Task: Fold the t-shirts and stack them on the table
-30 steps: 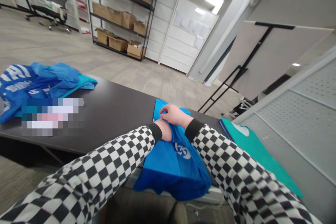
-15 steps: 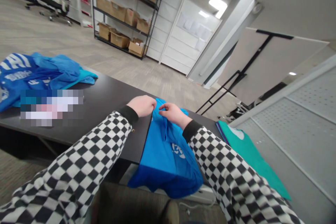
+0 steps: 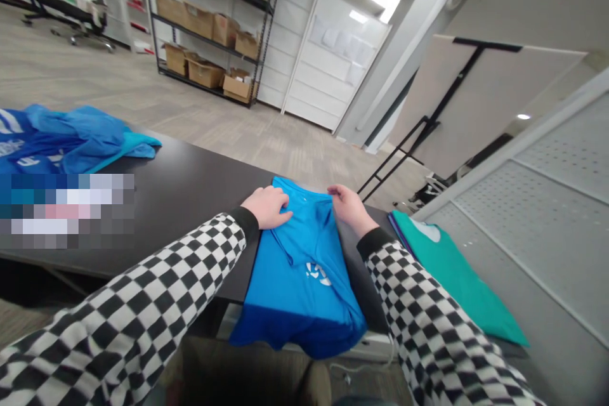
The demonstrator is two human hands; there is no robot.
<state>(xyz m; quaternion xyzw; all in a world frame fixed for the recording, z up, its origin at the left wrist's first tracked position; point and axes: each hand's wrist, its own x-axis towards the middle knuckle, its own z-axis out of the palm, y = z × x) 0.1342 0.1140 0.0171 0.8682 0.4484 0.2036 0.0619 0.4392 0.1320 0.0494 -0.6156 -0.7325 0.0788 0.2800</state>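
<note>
A blue T-shirt [image 3: 304, 292] with a white print lies lengthwise before me, partly folded over on itself, its near end hanging over the table's front edge. My left hand [image 3: 269, 207] rests on the shirt's left side near the far end, fingers and thumb apart. At the far right corner, my right hand [image 3: 349, 208] has its fingers bent in on the shirt's edge; the fingertips are partly hidden. Between the hands the far edge of the cloth lies spread across.
Crumpled blue shirts [image 3: 80, 136] lie on the dark table [image 3: 190, 174] at the left, beside a blurred-out patch. On the right, a folded green shirt [image 3: 457, 279] sits near a grey perforated panel [image 3: 561, 184]. Beyond are a shelf with cardboard boxes [image 3: 204, 70] and a board stand [image 3: 438, 108].
My hands have moved apart, the left nearer to me and the right to the right. The bunched far end of the shirt is now spread wider and flatter. The view has shifted slightly.
</note>
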